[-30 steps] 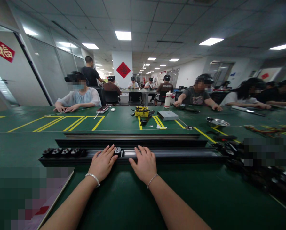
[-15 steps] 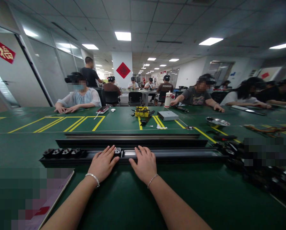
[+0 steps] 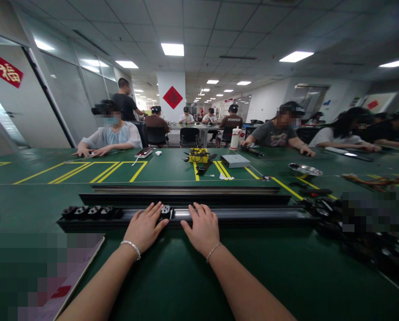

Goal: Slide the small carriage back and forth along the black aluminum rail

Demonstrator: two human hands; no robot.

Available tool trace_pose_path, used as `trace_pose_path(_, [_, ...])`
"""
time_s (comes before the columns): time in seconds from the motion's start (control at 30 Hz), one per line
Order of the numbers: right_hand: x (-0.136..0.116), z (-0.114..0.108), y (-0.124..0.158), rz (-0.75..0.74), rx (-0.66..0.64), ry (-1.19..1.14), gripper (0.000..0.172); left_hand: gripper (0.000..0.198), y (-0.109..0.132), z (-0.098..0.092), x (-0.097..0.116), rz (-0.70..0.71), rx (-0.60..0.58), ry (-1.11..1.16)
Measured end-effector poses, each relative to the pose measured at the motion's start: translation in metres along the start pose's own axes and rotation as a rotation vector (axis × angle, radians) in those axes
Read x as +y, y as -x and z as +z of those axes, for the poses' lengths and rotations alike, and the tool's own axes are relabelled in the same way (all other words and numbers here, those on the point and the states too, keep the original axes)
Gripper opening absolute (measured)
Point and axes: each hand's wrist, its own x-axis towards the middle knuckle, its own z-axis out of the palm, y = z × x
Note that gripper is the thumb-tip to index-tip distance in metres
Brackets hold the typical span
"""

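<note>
Across the table in front of me lies a long black rail (image 3: 253, 216) with a shiny channel. My left hand (image 3: 143, 228) rests flat on it, fingers stretched out. Against that hand's thumb side sits a small black module with a silvery top (image 3: 165, 211), set in the channel. My right hand (image 3: 202, 228) lies on the rail a little further right, fingers also extended, palm down. Several similar black modules (image 3: 87, 211) stand in a row at the rail's left end. Whether the left fingers press the small module is hard to tell.
Behind the rail lie more long black bars (image 3: 186, 199). A heap of black parts (image 3: 340, 223) is at right, near a metal bowl (image 3: 305, 169). Further back are a yellow object with black cable (image 3: 199, 155) and a grey box (image 3: 234, 161). People sit across the green table (image 3: 172, 276).
The view has shifted very slightly. Both hands stay in the same place on the rail, and the modules have not visibly moved along it.
</note>
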Motion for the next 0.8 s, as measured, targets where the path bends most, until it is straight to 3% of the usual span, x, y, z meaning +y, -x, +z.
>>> trace_pose_path(0.8, [-0.0010, -0.0026, 0.0005, -0.004, -0.011, 0.004, 0.051, 0.059, -0.0002, 0.0009, 0.0043, 0.000, 0.019, -0.019])
